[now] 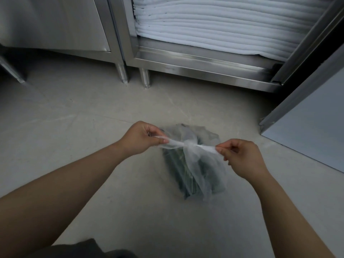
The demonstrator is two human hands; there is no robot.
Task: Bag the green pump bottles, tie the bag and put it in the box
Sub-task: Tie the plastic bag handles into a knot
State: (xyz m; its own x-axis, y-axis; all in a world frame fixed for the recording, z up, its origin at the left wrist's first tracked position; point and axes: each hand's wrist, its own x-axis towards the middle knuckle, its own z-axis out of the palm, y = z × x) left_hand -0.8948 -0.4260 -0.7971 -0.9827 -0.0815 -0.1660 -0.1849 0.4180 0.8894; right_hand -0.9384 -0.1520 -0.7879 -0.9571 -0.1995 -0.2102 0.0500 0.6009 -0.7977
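Head view: the left hand point(142, 138) and right hand point(242, 157) each pinch a twisted end of the clear bag point(197, 164), drawing the knot point(189, 144) taut left-right between them. Green pump bottles point(178, 175) lie inside, on the floor point(74, 112); no box is visible.
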